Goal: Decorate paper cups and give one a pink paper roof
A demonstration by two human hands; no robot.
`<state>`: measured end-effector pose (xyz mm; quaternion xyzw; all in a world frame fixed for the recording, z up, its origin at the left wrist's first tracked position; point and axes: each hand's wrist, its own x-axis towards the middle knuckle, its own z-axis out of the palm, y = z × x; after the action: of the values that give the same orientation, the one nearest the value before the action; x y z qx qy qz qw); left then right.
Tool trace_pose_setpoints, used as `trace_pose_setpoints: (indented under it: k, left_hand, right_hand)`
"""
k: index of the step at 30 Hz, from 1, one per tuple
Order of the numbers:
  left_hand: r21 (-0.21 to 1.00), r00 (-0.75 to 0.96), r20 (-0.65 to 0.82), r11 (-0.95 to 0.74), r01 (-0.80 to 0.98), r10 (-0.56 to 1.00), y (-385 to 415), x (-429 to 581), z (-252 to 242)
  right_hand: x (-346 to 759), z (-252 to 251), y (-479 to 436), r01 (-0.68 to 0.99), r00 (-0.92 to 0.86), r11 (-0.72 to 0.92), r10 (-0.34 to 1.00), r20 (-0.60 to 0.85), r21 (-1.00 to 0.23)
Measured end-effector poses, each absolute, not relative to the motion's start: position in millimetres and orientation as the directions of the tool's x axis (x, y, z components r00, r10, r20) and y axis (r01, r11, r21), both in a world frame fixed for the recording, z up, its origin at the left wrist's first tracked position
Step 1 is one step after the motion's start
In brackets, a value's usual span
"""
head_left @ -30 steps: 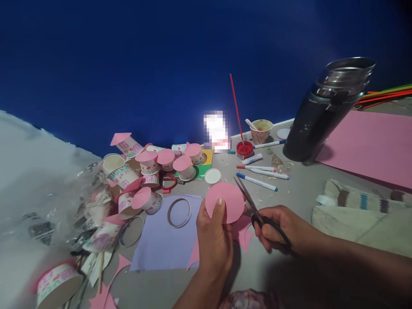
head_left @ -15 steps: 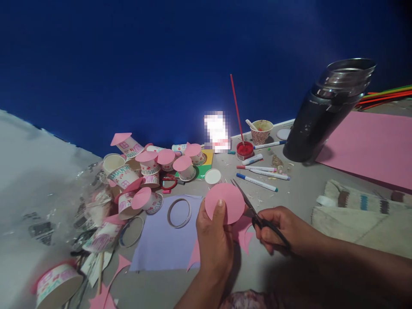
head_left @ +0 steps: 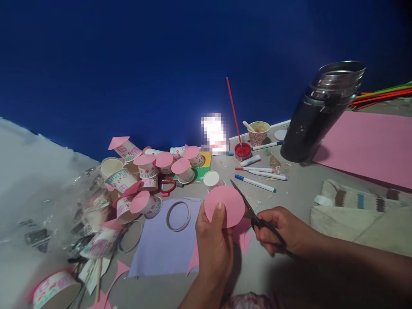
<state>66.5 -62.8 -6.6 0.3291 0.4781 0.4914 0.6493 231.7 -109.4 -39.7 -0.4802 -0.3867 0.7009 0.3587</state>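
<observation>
At the grey table (head_left: pixel 289 193), my left hand (head_left: pixel 214 244) holds a pink paper circle (head_left: pixel 224 206) upright just above the surface, fingers closed on its lower edge with the thumb pressed flat on its face. My right hand (head_left: pixel 278 229) grips black-handled scissors (head_left: pixel 254 214), fingers wrapped tight through the loops. The blades lie against the circle's right edge and point away from me; I cannot tell how far apart they are.

Pink offcuts (head_left: pixel 243 238) lie on the table below the circle, between the two hands. A lilac sheet (head_left: pixel 161 249) lies to the left with a tape ring (head_left: pixel 178 216) on it. Beyond that is a heap of decorated paper cups (head_left: pixel 148 171), many capped with pink discs. Felt pens (head_left: pixel 254 182) lie past the scissors, near a red paint pot (head_left: pixel 242 151) with a brush standing in it. A dark flask (head_left: pixel 317 116) stands further right beside a large pink sheet (head_left: pixel 370 146), and a folded cloth (head_left: pixel 354 214) lies nearer me.
</observation>
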Motion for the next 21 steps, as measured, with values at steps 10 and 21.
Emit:
trace_pose_setpoints:
  k: [10, 21]
  left_hand:
    - [0.866, 0.146, -0.356, 0.385, -0.32, 0.923, -60.9, 68.8, -6.5]
    - [0.923, 0.379, -0.355, 0.384, -0.001, 0.855, -66.6, 63.4, -16.1]
  right_hand:
    - [251.4, -39.5, -98.1, -0.311, 0.001, -0.31, 0.945, -0.327, -0.898]
    - [254.4, -23.6, -98.2, -0.29, 0.005, -0.279, 0.956, -0.294, -0.915]
